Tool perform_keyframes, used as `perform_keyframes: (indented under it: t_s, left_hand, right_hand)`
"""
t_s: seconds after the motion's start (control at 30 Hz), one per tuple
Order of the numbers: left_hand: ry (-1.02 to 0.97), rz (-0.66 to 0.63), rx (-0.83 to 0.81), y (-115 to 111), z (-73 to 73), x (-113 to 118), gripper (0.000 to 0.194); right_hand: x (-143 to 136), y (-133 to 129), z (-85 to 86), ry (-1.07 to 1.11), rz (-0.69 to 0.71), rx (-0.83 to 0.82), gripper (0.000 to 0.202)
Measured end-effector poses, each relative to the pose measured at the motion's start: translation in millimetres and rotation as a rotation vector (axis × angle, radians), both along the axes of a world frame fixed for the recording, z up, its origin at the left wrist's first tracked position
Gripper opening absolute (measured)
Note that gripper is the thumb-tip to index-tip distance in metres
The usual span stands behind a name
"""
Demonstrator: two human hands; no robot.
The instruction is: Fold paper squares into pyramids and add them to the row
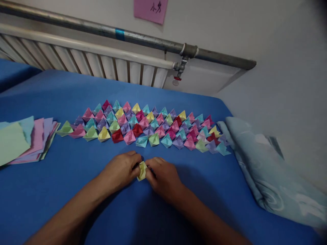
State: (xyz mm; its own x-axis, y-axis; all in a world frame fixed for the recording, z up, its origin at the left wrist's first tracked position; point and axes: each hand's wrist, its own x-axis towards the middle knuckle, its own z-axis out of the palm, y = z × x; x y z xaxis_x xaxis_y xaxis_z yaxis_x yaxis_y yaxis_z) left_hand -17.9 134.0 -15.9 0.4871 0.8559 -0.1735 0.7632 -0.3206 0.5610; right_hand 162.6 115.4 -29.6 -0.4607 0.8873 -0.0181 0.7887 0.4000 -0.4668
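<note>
A small yellow folded paper boat is held between both hands, low in the middle of the view. My left hand pinches its left side, and my right hand grips the right side with curled fingers. Just beyond the hands, several rows of small folded paper boats in pink, blue, green, yellow, red and purple stand close together on the blue cloth.
A stack of coloured paper sheets lies at the left. A folded light-blue blanket rests at the right. Behind the cloth are a white radiator, a metal pipe and a wall with a pink note.
</note>
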Motion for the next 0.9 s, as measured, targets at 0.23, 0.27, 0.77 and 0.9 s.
perform_keyframes:
  t_s: [0.23,0.27,0.77,0.9]
  left_hand:
    - [-0.042,0.007,0.032,0.7,-7.7,-0.8,0.014]
    - [-0.049,0.009,0.035,0.8,-8.8,-1.0,0.014]
    - [-0.074,0.05,0.024,1.6,-9.4,-0.5,0.015]
    - [-0.068,0.059,0.087,0.5,-12.3,2.3,0.015]
  right_hand:
    - [-2.8,0.5,2.2,-0.035,-0.026,0.013,0.007]
    - [-3.2,0.7,2.6,-0.036,-0.032,0.01,0.007]
    - [-11.6,3.5,5.0,-0.094,-0.091,0.025,0.009]
    - [-13.4,3.8,3.3,-0.116,-0.078,0.04,0.007]
